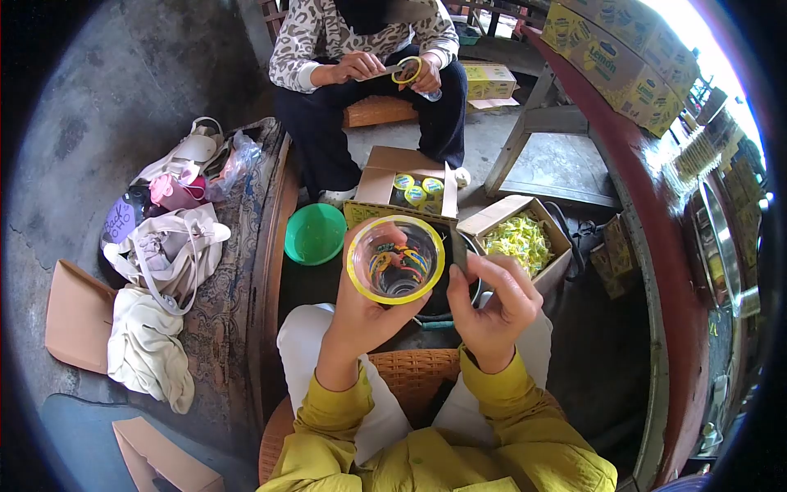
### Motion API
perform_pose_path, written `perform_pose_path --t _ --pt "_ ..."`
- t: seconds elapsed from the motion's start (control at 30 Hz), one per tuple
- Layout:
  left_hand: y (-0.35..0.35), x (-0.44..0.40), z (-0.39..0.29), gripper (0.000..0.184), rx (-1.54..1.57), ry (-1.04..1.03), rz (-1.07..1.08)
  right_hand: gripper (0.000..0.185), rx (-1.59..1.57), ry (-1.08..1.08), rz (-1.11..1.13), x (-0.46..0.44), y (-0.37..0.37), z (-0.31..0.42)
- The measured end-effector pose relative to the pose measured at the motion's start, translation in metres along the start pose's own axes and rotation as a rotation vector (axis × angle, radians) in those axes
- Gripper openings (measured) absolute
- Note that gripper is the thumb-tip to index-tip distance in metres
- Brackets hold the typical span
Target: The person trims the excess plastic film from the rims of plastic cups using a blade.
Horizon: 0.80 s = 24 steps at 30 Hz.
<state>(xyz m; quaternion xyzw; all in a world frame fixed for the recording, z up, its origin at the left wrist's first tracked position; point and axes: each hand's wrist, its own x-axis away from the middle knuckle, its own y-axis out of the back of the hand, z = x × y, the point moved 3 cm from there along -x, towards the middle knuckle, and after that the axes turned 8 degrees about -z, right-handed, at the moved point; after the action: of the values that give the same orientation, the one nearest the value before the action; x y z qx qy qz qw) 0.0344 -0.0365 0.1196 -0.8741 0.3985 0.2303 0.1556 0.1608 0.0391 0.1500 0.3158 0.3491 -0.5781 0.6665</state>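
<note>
My left hand [365, 316] is wrapped round a clear plastic cup [440, 266] with a yellow rim. The cup's open mouth faces me, and coloured print shows through its wall. Just right of the rim, my right hand [498, 312] pinches a thin, flat, dark grey blade [459, 246] held upright; whether it touches the rim I cannot tell. Beyond the cup, an open cardboard box [385, 168] holds several yellow-rimmed cups [414, 195]. Another box [485, 220] beside it is filled with small yellow-green wrapped pieces [518, 246].
Opposite me a seated person [361, 74] holds a knife [381, 74] against a yellow-rimmed cup [407, 70]. A green bowl [316, 234] stands left of the boxes. Bags [176, 254] lie on the left bench. Lemon-printed cartons [611, 61] rest on the red-edged table [623, 172].
</note>
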Motion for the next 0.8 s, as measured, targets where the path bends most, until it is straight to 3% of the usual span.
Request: perform_pose_path --t 0.8 --pt "-0.0034 0.0032 0.0009 0.064 -0.066 0.049 0.069 0.025 0.05 0.038 -0.013 0.0015 -0.0025 -0.0009"
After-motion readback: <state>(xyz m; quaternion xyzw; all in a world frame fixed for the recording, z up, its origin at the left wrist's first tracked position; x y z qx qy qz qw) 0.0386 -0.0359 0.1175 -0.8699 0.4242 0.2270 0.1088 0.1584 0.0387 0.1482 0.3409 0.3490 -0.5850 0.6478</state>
